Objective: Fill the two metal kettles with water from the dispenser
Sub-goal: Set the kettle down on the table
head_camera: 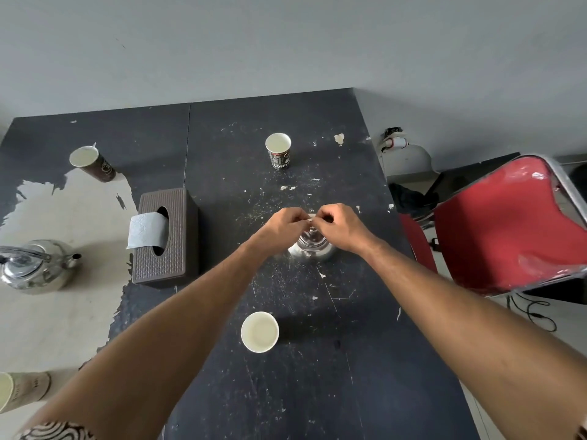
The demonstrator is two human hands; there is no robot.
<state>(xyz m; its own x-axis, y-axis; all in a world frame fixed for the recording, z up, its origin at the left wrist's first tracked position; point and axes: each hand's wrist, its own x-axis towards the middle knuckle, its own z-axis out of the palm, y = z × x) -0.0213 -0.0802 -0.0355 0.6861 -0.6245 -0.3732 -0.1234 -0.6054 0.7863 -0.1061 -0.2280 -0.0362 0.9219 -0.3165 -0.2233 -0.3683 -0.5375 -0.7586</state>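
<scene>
Backdrop: plain grey wall behind a dark, scuffed tabletop whose coating has peeled away to pale patches at my 9 o'clock.
Near kettle: I see a metal kettle at about 12 o'clock from my arms, standing on the tabletop, mostly covered by both hands.
Left hand: curled over the top of that kettle, fingertips pinched on something at its top; I cannot tell whether it is the handle or the lid knob.
Right hand: also curled, fingertips meeting the left hand's at the same spot above the kettle.
Second kettle: at my 9 o'clock, upright on the peeled patch, lid on, handle up, spout pointing right, well apart from my hands.
Tissue box: brown, between the two kettles, a tissue hanging out.
Paper cups: a white cup at 6 o'clock from the near kettle; a printed coffee cup at 12 o'clock; a brown cup at 10 o'clock; another cup at the left edge.
Red chair: at 3 o'clock, beside the tabletop.
</scene>
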